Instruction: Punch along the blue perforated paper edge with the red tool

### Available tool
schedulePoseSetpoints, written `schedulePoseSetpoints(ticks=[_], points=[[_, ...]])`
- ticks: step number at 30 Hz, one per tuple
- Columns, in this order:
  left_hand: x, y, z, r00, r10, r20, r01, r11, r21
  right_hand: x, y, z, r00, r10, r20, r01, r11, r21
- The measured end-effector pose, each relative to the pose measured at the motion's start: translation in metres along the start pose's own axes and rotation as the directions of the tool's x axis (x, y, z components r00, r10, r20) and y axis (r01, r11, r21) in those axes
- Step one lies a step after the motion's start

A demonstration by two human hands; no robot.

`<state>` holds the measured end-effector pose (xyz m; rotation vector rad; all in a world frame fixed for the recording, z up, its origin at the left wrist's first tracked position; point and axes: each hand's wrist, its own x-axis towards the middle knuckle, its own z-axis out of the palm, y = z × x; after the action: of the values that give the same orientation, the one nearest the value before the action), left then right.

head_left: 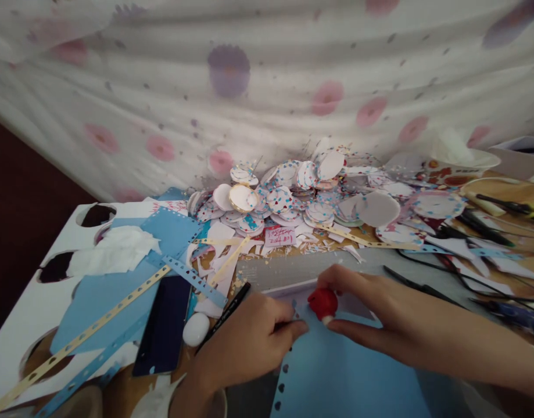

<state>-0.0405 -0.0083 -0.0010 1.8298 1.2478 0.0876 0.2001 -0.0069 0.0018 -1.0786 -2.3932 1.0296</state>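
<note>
My right hand (380, 305) grips a small red craft punch (326, 303) with a pale base between thumb and fingers. The punch is at the far edge of a light blue paper sheet (349, 377). Dark heart-shaped holes run down the sheet's left edge. My left hand (249, 334) is closed at the sheet's far left corner, thumb and forefinger pinching the paper beside the punch. Its other fingers are curled under and partly hidden. Near this hand lie a black marker (229, 310) and a white round object (196, 330).
Decorated paper discs (288, 200) are heaped against the flowered curtain (267, 87). A dark blue phone-like slab (162, 325), punched strips (96, 331) and cut white card (14, 325) lie left. Scissors or similar black tools (423, 284), cables and a tub (458, 165) are at right.
</note>
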Motion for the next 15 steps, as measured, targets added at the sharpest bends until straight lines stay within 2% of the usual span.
schedulePoseSetpoints(ticks=[8, 15], points=[[-0.0012, -0.0002, -0.0022, 1.000, 0.020, -0.020, -0.019, 1.000, 0.007, 0.0005, 0.0020, -0.0035, 1.000, 0.000, -0.007, 0.000, 1.000, 0.010], [-0.0038, 0.0020, -0.0019, 0.999, 0.041, -0.016, -0.041, 0.999, -0.014, 0.0044, 0.0012, 0.0019, 0.996, 0.028, 0.081, -0.031, 0.999, 0.033]])
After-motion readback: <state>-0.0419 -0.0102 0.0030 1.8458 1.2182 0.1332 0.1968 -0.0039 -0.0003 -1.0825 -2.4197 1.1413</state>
